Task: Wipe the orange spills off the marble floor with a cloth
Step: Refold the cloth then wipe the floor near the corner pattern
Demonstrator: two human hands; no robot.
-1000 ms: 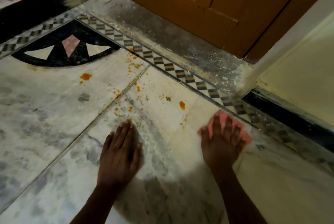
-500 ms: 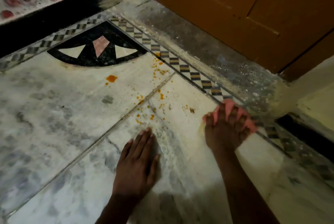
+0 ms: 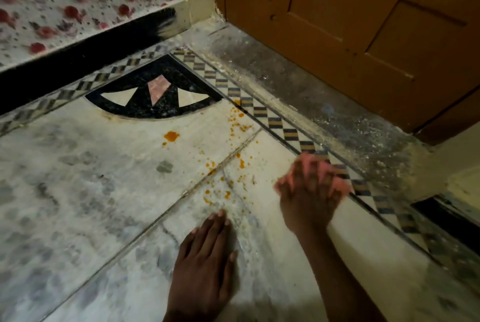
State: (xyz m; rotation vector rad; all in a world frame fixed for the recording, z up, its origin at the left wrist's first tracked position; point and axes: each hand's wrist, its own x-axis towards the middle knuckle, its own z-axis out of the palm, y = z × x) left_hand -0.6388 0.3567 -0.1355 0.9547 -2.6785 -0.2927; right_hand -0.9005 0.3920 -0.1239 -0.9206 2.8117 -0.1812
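Note:
My right hand [image 3: 309, 192] presses a pink cloth [image 3: 340, 185] flat on the marble floor [image 3: 91, 179], beside the chequered border strip; only the cloth's edges show around my blurred fingers. Palm down, my left hand [image 3: 205, 264] rests on the marble with fingers together and nothing in it. A large orange spill [image 3: 171, 136] lies below the black inlay. Several small orange drops [image 3: 223, 186] are scattered along the tile joint, just left of the cloth and beyond my left fingertips.
A brown wooden door [image 3: 350, 23] stands behind a dusty grey threshold [image 3: 298, 96]. A black fan-shaped inlay [image 3: 155, 98] fills the floor's corner. A floral wall with a black skirting [image 3: 78, 59] runs along the left. The chequered border strip [image 3: 275, 121] runs diagonally.
My right hand has slid the pink cloth left and forward along the border, over the orange blob near it. The view has shifted towards the corner. My left hand stays planted.

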